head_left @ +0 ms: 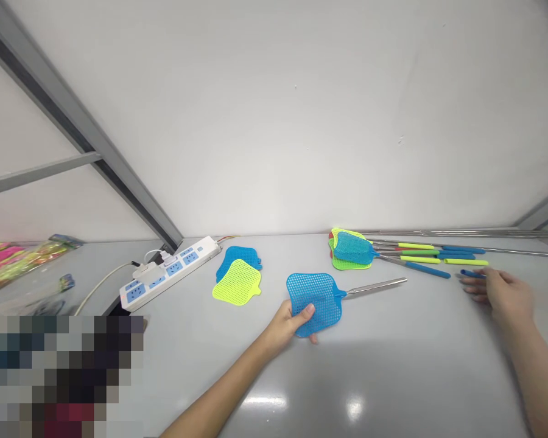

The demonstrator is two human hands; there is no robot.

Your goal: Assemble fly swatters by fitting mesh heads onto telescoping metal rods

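Note:
My left hand (288, 322) grips the lower edge of a blue mesh swatter head (313, 297) whose bare metal rod (375, 286) points right across the grey table. My right hand (500, 293) lies at the right, fingers curled around a loose blue handle sleeve (471, 274). Behind it sits a pile of finished swatters (354, 250) with green and blue heads and coloured grips (422, 260). Two loose heads, a yellow one (237, 283) on a blue one (238, 257), lie left of centre.
A white power strip (170, 271) with plugs and cables lies at the left. Bare metal rods (484, 233) run along the back wall at the right. Bags of colourful parts (13, 260) sit at the far left. A blurred patch covers the lower left corner.

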